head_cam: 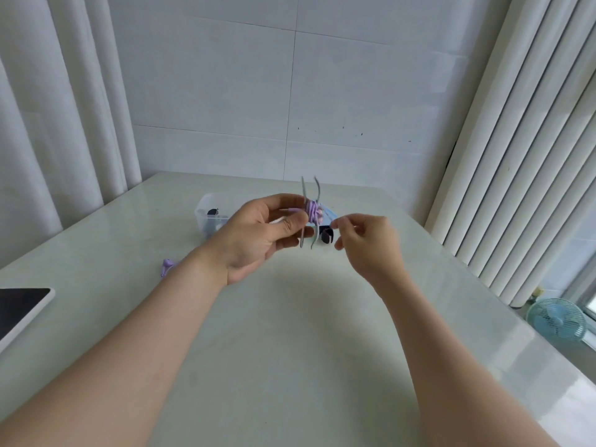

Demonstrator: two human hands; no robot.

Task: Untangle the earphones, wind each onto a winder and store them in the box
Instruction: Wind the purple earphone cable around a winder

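Observation:
My left hand (261, 233) grips a grey winder (309, 214) raised above the table, with purple earphone cable (312, 211) wound round its middle. My right hand (367, 243) is just right of it, thumb and forefinger pinched together near the cable's end; the strand itself is too thin and blurred to make out. A purple earbud (167, 264) lies on the table beside my left forearm. The clear plastic box (209, 217) stands behind my left hand, with dark items inside. A black object (326, 236) lies behind the winder.
The pale green table (290, 333) fills the foreground. A tablet with a white rim (22, 308) lies at the left edge. Curtains hang on both sides, and a small blue fan (556, 319) stands on the floor at the right.

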